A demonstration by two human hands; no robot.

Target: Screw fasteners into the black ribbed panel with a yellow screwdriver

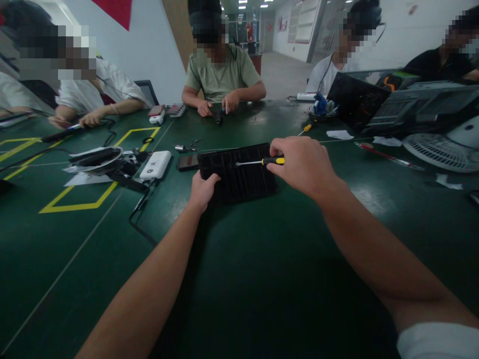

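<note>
A flat black ribbed panel point(239, 174) lies on the dark green table point(262, 279) in front of me. My left hand point(202, 190) grips its near left corner, fingers curled over the edge. My right hand point(301, 164) is closed round the yellow-and-black handle of a screwdriver point(260, 161). The metal shaft runs left and its tip rests over the middle of the panel.
A white power bank point(156, 165), a phone point(187, 162) and a pile of parts point(99, 160) lie left of the panel. Loose screws point(192, 144) sit behind it. Opened laptops point(419, 107) and a white fan point(445, 149) crowd the right. Several other people work around the table.
</note>
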